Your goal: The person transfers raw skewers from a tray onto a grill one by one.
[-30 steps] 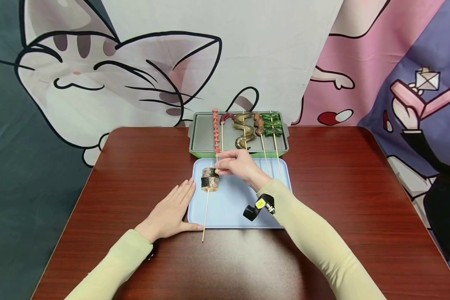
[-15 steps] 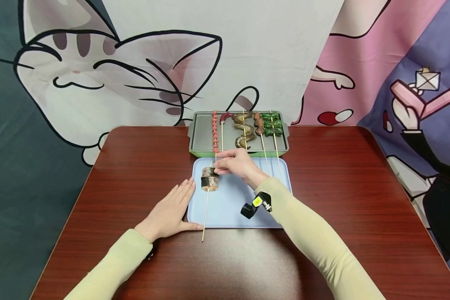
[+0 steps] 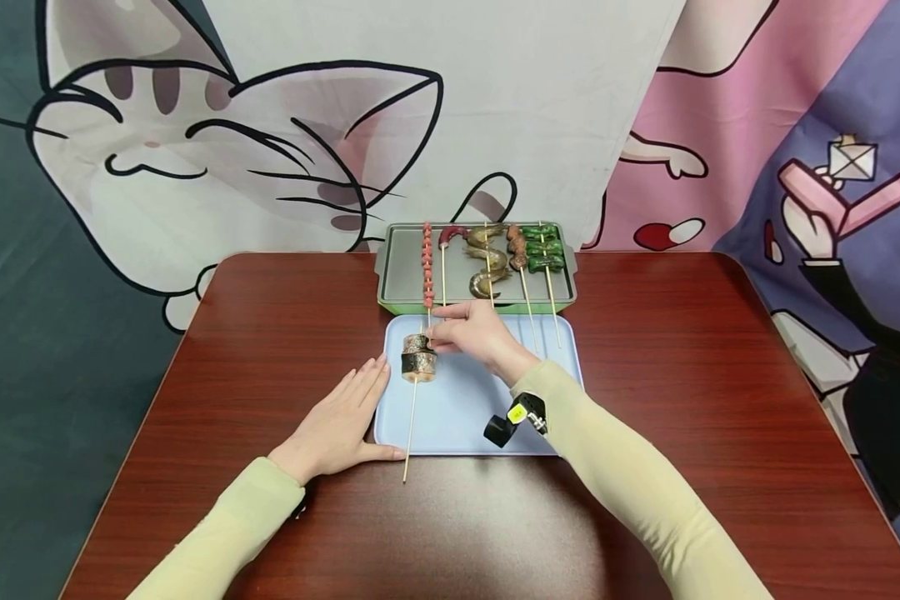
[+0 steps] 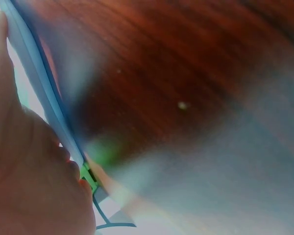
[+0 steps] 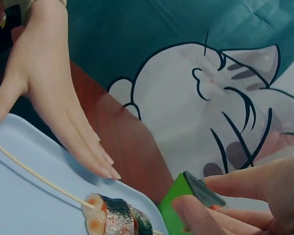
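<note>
My right hand (image 3: pixel 480 337) pinches the bare stick of a skewer of small pink-red pieces (image 3: pixel 427 267), whose food lies along the left side of the grey pan (image 3: pixel 405 271). Flat along the left edge of the light blue tray (image 3: pixel 480 408) rests my left hand (image 3: pixel 337 421), fingers straight. Between the hands, a skewer of dark-skinned, fish-like rolls (image 3: pixel 417 365) lies on the tray, its stick reaching past the front rim. The right wrist view shows these rolls (image 5: pixel 118 215) close up. In the left wrist view, the left hand (image 4: pixel 29 156) is beside the tray rim (image 4: pixel 44 88).
To the right in the pan lie a dark red curled piece (image 3: pixel 452 236), shrimp (image 3: pixel 487 258), brown meat (image 3: pixel 517 247) and green vegetables (image 3: pixel 543 250), all on sticks. Some sticks overhang the tray. Behind the brown table (image 3: pixel 682 358) hangs a cartoon cloth (image 3: pixel 525 100).
The pink-red skewer has shifted slightly left and its pieces look rounder, as if the stick has turned. My right hand stays nearly in place; the left has not moved.
</note>
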The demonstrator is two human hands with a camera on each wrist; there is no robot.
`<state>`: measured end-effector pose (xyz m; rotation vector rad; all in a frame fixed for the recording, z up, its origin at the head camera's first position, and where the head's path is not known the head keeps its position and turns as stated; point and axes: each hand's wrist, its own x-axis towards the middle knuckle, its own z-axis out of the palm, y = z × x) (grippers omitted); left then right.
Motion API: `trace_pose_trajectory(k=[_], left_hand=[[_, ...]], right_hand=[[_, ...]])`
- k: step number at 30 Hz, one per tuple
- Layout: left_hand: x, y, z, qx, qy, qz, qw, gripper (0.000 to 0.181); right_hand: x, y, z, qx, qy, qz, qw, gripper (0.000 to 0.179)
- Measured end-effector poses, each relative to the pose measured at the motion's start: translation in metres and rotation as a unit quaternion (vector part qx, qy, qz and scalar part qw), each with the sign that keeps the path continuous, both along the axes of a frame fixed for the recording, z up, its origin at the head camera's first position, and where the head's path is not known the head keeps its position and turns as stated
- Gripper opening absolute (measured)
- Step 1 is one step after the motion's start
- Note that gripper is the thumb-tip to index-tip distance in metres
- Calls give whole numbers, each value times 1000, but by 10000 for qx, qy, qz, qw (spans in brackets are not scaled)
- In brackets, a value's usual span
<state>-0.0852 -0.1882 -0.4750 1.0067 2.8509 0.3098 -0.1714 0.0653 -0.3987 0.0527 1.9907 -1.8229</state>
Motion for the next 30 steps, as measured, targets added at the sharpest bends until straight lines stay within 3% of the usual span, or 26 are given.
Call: trace_pose_trajectory(k=[10, 20, 30], left_hand=[[0, 0, 0, 20, 18, -21, 10000, 122], [0, 0, 0, 34, -20, 4, 10000, 122], [1, 0, -1, 189, 84, -3, 9998, 121]], right_hand=[[18, 8, 20, 250, 531, 109, 9982, 48], [40, 22, 44, -230, 1014, 82, 9945, 39], [60, 35, 44, -291, 1064, 232, 9936, 35]])
